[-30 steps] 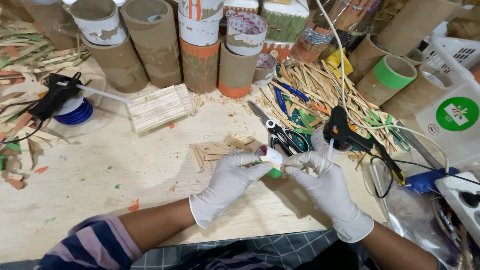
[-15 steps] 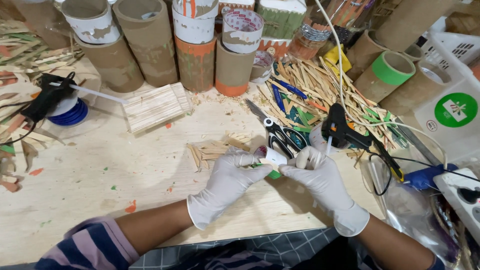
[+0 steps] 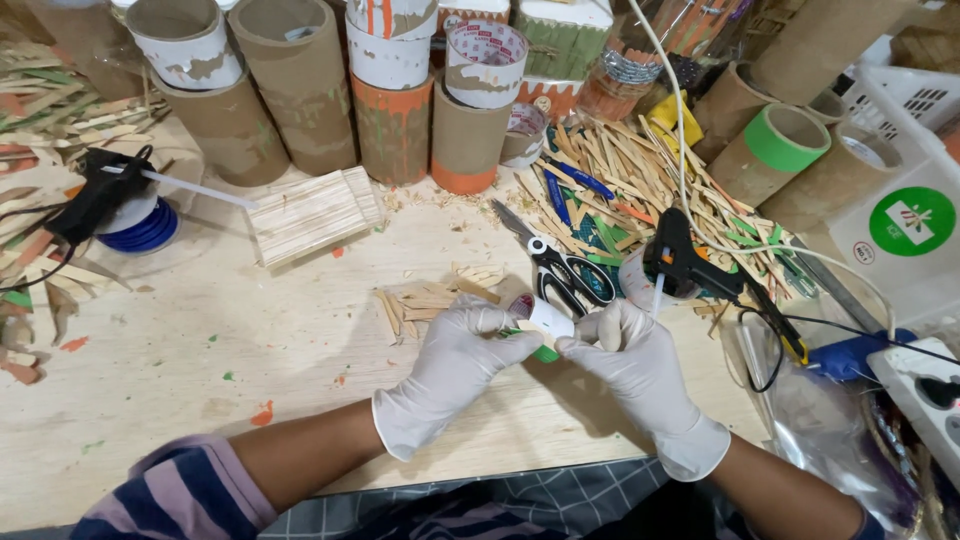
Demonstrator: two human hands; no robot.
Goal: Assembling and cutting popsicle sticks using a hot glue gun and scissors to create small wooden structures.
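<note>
Both my hands wear white gloves and meet over the wooden table's front middle. My left hand [image 3: 445, 370] and my right hand [image 3: 630, 365] together grip a small white cylinder with a green end [image 3: 547, 322]. The fingers hide most of it. Just beyond it lie black-handled scissors [image 3: 565, 275] and a small pile of short wooden sticks [image 3: 430, 295]. A black glue gun [image 3: 690, 265] with a white cord rests right of the scissors.
Cardboard tubes [image 3: 300, 85] stand along the back. A flat panel of glued sticks [image 3: 310, 215] lies left of centre. A second glue gun [image 3: 95, 195] sits at the left. Loose coloured sticks [image 3: 620, 180] are heaped at the right, beside a white power strip [image 3: 925, 395].
Both hands have stayed together on the small cylinder, with only slight finger shifts. The view has shifted a little.
</note>
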